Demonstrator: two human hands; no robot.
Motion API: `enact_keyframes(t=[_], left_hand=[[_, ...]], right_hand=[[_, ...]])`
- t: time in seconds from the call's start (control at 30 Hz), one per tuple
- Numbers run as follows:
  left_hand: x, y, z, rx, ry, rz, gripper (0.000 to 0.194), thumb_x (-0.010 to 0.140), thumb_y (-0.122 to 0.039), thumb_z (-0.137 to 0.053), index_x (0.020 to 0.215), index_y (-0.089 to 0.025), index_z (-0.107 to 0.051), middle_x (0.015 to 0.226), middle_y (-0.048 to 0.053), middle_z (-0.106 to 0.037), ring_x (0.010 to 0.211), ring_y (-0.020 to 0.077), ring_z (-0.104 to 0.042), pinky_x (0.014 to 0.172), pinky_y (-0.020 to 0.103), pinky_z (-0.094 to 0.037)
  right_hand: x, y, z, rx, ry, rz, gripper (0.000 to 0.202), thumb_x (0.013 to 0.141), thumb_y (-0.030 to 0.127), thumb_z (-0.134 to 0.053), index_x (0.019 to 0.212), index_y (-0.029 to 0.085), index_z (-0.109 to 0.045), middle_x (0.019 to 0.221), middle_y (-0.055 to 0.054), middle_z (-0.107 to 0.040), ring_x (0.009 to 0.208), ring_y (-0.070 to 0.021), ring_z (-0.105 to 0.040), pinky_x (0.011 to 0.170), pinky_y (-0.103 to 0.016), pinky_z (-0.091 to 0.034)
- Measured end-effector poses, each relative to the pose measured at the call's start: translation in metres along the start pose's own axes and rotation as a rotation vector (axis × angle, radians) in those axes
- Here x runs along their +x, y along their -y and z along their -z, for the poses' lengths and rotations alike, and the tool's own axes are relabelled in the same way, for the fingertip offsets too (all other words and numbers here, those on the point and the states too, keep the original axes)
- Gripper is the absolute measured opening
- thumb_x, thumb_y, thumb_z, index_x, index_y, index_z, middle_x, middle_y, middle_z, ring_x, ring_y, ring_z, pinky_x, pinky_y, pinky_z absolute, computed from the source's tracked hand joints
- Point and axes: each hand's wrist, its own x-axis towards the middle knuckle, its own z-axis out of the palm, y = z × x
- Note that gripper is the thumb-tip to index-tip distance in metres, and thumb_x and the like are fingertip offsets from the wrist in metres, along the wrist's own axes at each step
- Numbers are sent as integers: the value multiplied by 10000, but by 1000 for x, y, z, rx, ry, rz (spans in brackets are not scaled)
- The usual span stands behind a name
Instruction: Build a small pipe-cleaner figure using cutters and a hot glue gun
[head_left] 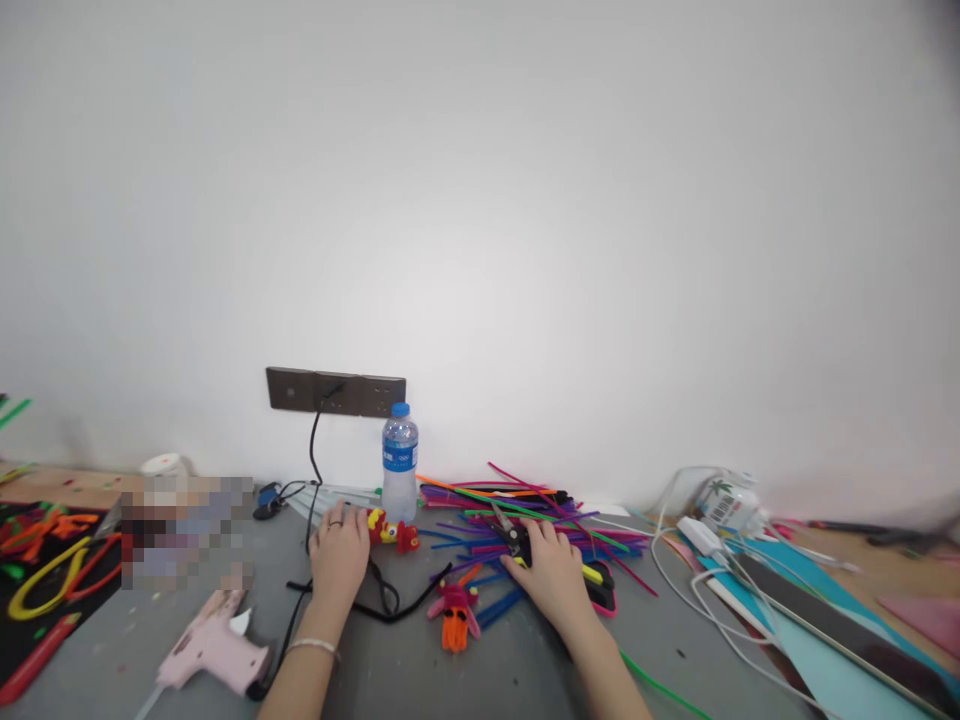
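My left hand [339, 555], with a ring and a bracelet, lies palm down on the grey table, its fingers foreshortened and bent over at the tips. Right beside its fingers is a small red and yellow fuzzy figure [394, 532]; whether they touch is unclear. My right hand [553, 575] covers a pair of pliers [514, 532], whose jaws stick out between thumb and forefinger, pointing away to the left. Under and behind that hand spreads a heap of coloured pipe cleaners [480, 495]. An orange and pink pipe-cleaner figure [454, 618] sits between both hands.
A water bottle [400, 465] stands against the wall below a socket strip [335, 391]. At left lie a pink glue gun [214, 645], black cord and yellow-handled tool [56, 580]. Pink-handled scissors [606, 598], white cables [701, 600] and a dark phone-like slab [840, 630] are at right.
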Motion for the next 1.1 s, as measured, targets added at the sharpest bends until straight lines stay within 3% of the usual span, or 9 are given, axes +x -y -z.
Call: enact_keyframes(t=[0.17, 0.4, 0.6, 0.87, 1.1], left_hand=[[6, -4, -1, -11, 92, 39, 435, 959, -286, -350, 1317, -187, -576, 1461, 121, -495, 1336, 375, -415, 1003, 573, -381], [20, -1, 0, -47, 181, 63, 434, 955, -302, -315, 1203, -205, -658, 1399, 130, -561, 1272, 388, -476, 947, 580, -406], [25, -5, 4, -38, 129, 64, 495, 960, -357, -298, 999, -153, -748, 1196, 189, -678, 1112, 418, -575, 873, 562, -426], [23, -5, 4, -32, 34, 47, 397, 930, -310, -405, 908, -154, -769, 1057, 191, -724, 1030, 399, -598, 832, 566, -429], [18, -10, 13, -104, -95, -10, 363, 899, -172, -403, 1049, -80, -720, 1175, 194, -681, 998, 347, -610, 819, 451, -474]], right_hand=[[1, -2, -1, 3, 6, 6, 496, 809, 374, -625, 1262, 184, -552, 1214, -154, -603, 1073, -340, -570, 874, -424, -398], [1, -3, 3, 16, 41, 12, 498, 801, 379, -618, 1260, 200, -551, 1229, -150, -595, 1099, -337, -563, 883, -410, -393], [-2, 1, 7, 35, 14, 9, 476, 791, 365, -631, 1238, 215, -562, 1202, -135, -604, 1075, -333, -570, 876, -407, -390], [-2, 1, 11, 52, 52, 1, 506, 802, 364, -628, 1268, 186, -545, 1234, -148, -593, 1104, -339, -557, 903, -425, -383], [-1, 1, 8, 57, 30, 1, 490, 795, 362, -639, 1252, 208, -554, 1215, -137, -596, 1092, -335, -559, 892, -416, -387]])
